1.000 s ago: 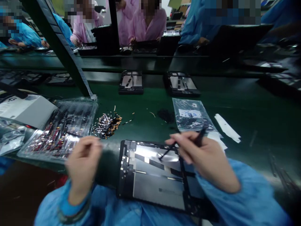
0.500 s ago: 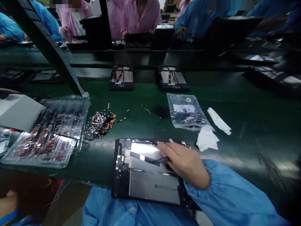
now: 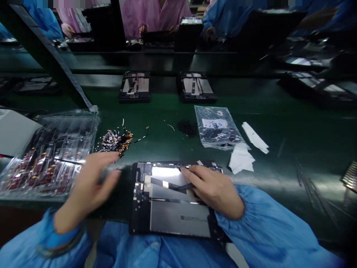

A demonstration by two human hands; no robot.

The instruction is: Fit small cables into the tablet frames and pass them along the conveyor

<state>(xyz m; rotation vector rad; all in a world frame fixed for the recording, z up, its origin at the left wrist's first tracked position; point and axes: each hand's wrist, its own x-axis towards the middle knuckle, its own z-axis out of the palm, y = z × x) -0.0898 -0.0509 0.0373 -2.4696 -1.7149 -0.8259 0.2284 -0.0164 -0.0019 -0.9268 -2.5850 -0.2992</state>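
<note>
Green bench [image 3: 292, 123]. Clear tray [image 3: 47, 156], left: red-and-black small parts in rows. Clear bag [image 3: 216, 128]: dark small parts, white label. Opened tablet [image 3: 173, 204] at near edge: black frame, silver inner plates. Right hand [image 3: 214, 190] rests on it, pinching black tweezers [image 3: 171, 185]. Left hand [image 3: 89, 186] blurred, fingers loosely curled, apparently empty, hovering beside tray.

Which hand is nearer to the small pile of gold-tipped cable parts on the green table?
Left. The left hand is just below the pile, fingertips almost at it. The right hand lies farther right, on the opened tablet.
</note>
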